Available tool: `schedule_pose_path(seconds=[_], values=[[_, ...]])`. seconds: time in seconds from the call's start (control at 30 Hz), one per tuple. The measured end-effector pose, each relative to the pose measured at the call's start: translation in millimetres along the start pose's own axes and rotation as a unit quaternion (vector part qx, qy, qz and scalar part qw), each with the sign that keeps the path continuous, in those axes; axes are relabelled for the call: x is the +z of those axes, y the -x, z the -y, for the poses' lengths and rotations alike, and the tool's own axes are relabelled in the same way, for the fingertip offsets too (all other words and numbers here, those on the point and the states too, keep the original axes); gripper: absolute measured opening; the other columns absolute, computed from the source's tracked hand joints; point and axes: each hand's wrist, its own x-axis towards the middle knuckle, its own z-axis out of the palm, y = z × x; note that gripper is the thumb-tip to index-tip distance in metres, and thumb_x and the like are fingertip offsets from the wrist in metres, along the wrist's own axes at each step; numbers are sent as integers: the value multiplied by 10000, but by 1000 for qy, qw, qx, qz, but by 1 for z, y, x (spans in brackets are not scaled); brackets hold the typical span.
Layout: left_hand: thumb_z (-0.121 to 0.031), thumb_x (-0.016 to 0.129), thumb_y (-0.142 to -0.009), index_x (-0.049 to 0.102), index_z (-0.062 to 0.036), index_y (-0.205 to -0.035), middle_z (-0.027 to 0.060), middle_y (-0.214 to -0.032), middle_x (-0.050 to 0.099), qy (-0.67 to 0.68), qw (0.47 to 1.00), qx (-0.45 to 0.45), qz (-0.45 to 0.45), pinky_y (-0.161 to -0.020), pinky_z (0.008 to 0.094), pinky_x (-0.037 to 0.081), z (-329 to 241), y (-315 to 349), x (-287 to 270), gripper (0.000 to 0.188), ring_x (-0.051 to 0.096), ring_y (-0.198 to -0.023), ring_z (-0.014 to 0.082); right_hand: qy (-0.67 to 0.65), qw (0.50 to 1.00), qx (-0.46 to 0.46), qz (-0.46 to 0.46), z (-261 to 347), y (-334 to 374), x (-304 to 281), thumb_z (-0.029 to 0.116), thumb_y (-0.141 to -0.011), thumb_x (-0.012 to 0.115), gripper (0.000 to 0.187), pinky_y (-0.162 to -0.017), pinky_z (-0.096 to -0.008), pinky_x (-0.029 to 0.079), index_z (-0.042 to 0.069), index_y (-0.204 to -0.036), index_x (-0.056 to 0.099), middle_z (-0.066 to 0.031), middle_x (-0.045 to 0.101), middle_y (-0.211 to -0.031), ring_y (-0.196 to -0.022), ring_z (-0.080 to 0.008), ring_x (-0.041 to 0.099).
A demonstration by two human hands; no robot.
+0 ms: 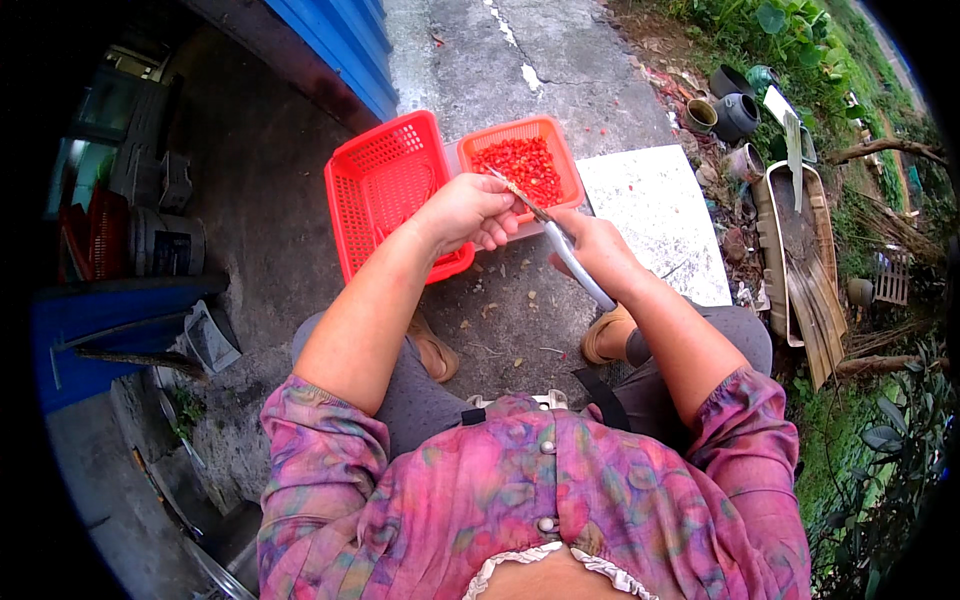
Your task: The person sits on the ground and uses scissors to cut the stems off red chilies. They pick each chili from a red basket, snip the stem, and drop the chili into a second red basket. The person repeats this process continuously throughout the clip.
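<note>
My right hand [597, 252] is closed round a pair of scissors [577, 262] with pale grey handles. Their blades point up and left, over the near edge of an orange-red basket [562, 150]. Inside that basket lies a heap of small chopped red chili pieces [517, 165]. Thumb and fingers of my left hand [470, 212] are pinched together beside the blades; what is between them is too small and hidden to make out. Left of the chopped pieces is a larger red basket [385, 175], with a few thin red chilies [428, 190] in it, partly behind my left hand.
A white board [655, 215] lies on the concrete right of the baskets. Farther right are dark pots [737, 115], a long beige tub [780, 250] and plants [800, 40]. Blue metal sheeting [340, 50] rises at the far left; a white bucket [165, 243] stands below it.
</note>
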Motion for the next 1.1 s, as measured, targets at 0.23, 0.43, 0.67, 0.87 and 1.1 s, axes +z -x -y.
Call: schedule_pose_path(seconds=[0.23,0.43,0.67,0.87,1.1], values=[[-198,459,-944,565,-37,-856,27,-616,584,-18,999,11,-33,-401,213,436,-1,-1,-1,212,557,-461,97,-9,999,51,7,14,3,-8,99,-679,657,317,-704,-397,481,24,-983,605,-220,634,-819,-815,-330,639],[-224,481,-948,556,-47,-794,13,-555,555,-12,996,39,-74,-353,189,392,1,-1,-1,247,506,-399,77,-53,996,71,13,10,1,-9,73,-683,646,294,-648,-367,476,22,-966,586,-167,631,-779,-734,-254,636],[-221,521,-931,534,-57,-739,9,-514,510,-11,997,72,-37,-357,197,370,-1,1,1,253,460,-373,88,-146,988,25,41,-12,-4,4,53,-703,641,250,-541,-317,433,35,-936,553,-53,550,-668,-585,-151,549],[-237,535,-926,509,-70,-695,-2,-495,470,-15,996,72,-44,-357,207,356,-4,1,0,286,436,-369,88,-188,980,12,60,-16,-5,6,32,-721,629,244,-460,-262,382,47,-952,551,9,500,-627,-523,-78,484],[-296,548,-919,501,-91,-637,-18,-474,437,-52,993,88,-56,-363,211,322,-3,0,-5,352,394,-369,76,-145,983,71,90,4,-3,-5,13,-730,618,310,-456,-240,394,54,-1036,581,23,498,-627,-519,-65,486]])
